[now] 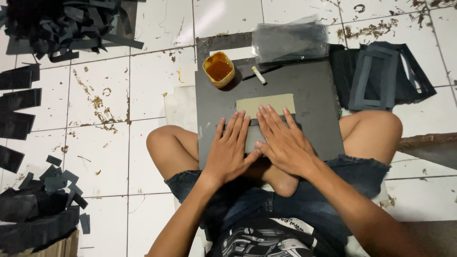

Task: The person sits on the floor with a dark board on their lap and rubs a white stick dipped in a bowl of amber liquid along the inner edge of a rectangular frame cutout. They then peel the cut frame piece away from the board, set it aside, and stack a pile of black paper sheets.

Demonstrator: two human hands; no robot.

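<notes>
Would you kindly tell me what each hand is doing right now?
Left hand: open, flat on the grey sheet.
Right hand: open, flat on it too.

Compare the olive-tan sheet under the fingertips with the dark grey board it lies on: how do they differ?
The olive-tan sheet is a small, pale rectangle; the dark grey board is far larger and nearly black. The sheet lies on top, partly covered by the left hand and right hand; the board rests across the person's legs and carries a cup of amber liquid. Both are flat and rectangular.

Matt grey board (309,100), dull khaki paper strip (265,104) (smooth), glossy stained floor tiles (157,71)
</notes>
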